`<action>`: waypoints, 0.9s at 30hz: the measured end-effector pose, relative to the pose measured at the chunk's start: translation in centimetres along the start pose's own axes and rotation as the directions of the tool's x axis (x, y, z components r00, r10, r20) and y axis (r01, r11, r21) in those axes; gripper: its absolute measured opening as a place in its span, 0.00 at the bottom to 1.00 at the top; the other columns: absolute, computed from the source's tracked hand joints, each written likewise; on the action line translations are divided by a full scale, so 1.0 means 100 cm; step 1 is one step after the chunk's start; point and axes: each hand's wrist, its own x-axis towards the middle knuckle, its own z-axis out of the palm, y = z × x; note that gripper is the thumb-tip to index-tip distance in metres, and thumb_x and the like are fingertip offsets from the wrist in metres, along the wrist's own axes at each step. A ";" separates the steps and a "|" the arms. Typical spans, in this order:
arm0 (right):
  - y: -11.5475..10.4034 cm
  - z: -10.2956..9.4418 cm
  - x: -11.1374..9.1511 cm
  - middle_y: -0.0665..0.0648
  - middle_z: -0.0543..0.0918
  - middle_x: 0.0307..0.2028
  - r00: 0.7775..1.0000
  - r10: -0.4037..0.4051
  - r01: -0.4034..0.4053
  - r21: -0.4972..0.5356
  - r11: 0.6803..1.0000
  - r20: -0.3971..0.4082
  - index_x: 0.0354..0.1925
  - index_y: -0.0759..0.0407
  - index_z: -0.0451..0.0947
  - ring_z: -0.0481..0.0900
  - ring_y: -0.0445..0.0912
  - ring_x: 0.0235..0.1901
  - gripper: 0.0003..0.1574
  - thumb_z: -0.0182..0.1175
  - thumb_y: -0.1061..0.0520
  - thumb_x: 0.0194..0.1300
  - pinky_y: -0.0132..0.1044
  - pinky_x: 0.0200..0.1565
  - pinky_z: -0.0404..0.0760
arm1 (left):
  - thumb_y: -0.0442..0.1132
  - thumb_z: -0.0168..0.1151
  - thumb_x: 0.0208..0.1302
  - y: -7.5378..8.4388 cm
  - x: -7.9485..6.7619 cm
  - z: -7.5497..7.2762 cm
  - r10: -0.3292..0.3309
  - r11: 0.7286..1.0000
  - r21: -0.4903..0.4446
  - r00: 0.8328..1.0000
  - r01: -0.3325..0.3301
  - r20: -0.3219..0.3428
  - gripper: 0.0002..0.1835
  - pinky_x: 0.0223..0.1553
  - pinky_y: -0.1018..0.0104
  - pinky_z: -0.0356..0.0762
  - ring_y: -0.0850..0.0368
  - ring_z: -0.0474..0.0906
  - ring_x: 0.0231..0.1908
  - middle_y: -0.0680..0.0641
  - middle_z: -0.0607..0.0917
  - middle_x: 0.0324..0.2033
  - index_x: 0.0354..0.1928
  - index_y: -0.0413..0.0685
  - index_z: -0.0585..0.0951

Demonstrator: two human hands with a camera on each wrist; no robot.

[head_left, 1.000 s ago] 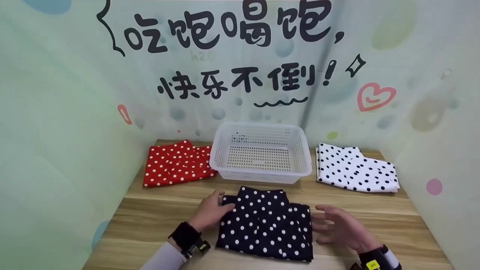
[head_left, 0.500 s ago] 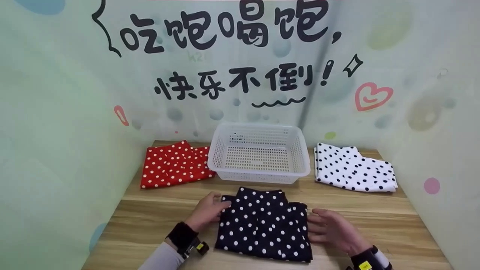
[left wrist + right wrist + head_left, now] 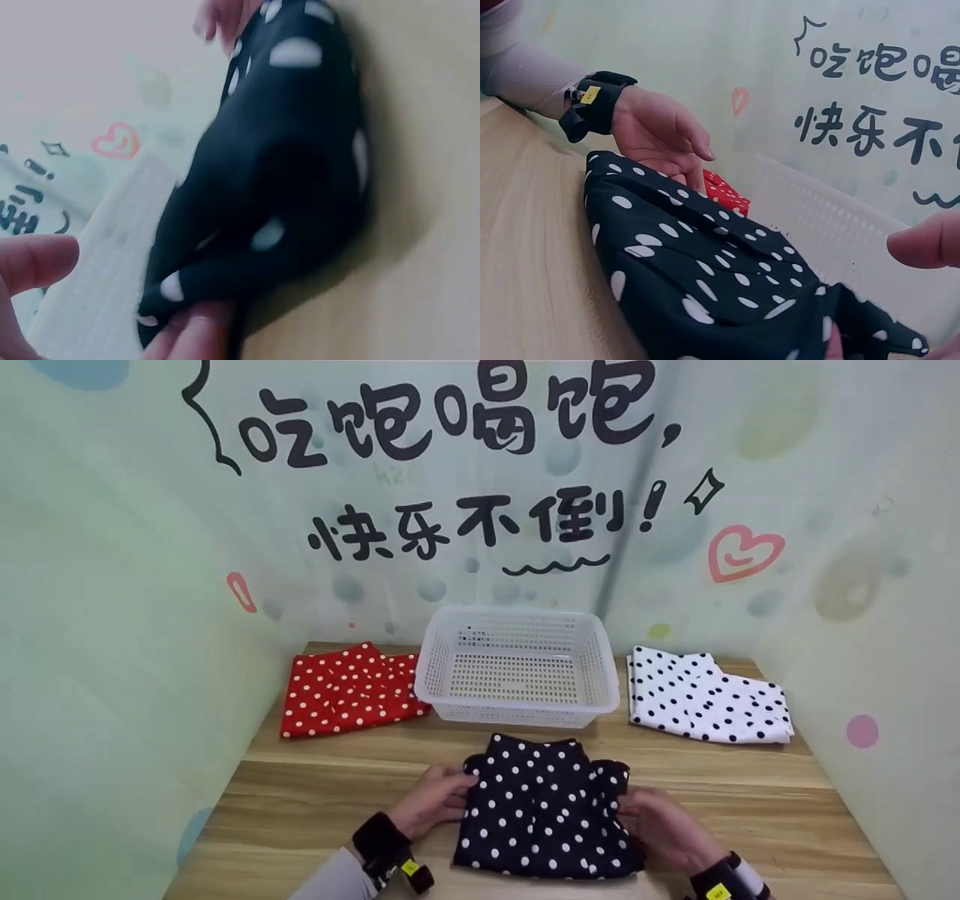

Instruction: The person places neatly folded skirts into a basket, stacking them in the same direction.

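A folded black garment with white dots (image 3: 544, 817) lies on the table in front of me, its side edges bunched inward. At its left edge my left hand (image 3: 433, 802) presses with its fingers. The left wrist view shows the thumb (image 3: 37, 262) apart from the cloth, with the fingertips (image 3: 199, 334) partly under a fold. My right hand (image 3: 667, 825) touches the right edge, its fingers partly hidden by the cloth. In the right wrist view its thumb (image 3: 926, 244) stands clear of the dotted garment (image 3: 727, 277).
Behind the garment stands a white plastic basket (image 3: 517, 709) with perforated walls. A folded red garment with white dots (image 3: 349, 694) lies to its left, and a folded white one with black dots (image 3: 705, 697) to its right. Printed curtains enclose the wooden table (image 3: 300, 787).
Both hands have come against the black garment and its sides have buckled inward. The garment has shifted slightly right. Basket and other garments keep their places.
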 end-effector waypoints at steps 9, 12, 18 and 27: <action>0.007 0.023 0.003 0.54 0.88 0.50 0.957 0.056 -0.071 -0.041 0.997 -0.283 0.67 0.65 0.70 0.87 0.49 0.50 0.28 0.60 0.63 0.72 0.46 0.56 0.87 | 0.36 0.65 0.68 -0.010 0.003 0.007 0.051 0.998 -0.032 0.998 -0.049 0.046 0.31 0.53 0.55 0.89 0.53 0.87 0.47 0.39 0.86 0.53 0.69 0.28 0.68; 0.007 0.023 0.002 0.54 0.87 0.52 0.948 0.052 -0.069 -0.044 0.997 -0.315 0.71 0.68 0.66 0.86 0.49 0.51 0.34 0.62 0.64 0.70 0.46 0.57 0.86 | 0.33 0.65 0.68 -0.010 0.003 0.007 0.066 0.997 -0.035 0.996 -0.064 0.054 0.32 0.55 0.52 0.88 0.53 0.87 0.48 0.39 0.87 0.55 0.70 0.29 0.67; 0.009 0.016 0.007 0.54 0.89 0.51 0.939 0.039 -0.062 -0.056 0.996 -0.343 0.75 0.72 0.60 0.88 0.48 0.49 0.42 0.63 0.64 0.69 0.46 0.55 0.89 | 0.28 0.66 0.65 -0.010 0.003 0.006 0.073 0.997 -0.029 0.996 -0.072 0.041 0.32 0.55 0.50 0.89 0.49 0.89 0.48 0.34 0.85 0.57 0.68 0.29 0.66; 0.011 0.009 0.007 0.54 0.88 0.48 0.943 0.090 -0.119 -0.071 0.990 -0.320 0.70 0.72 0.64 0.88 0.47 0.46 0.36 0.63 0.61 0.71 0.44 0.51 0.90 | 0.26 0.66 0.64 -0.012 0.005 0.005 0.069 0.998 -0.013 0.996 -0.068 0.063 0.29 0.55 0.51 0.89 0.47 0.90 0.49 0.32 0.86 0.56 0.66 0.25 0.69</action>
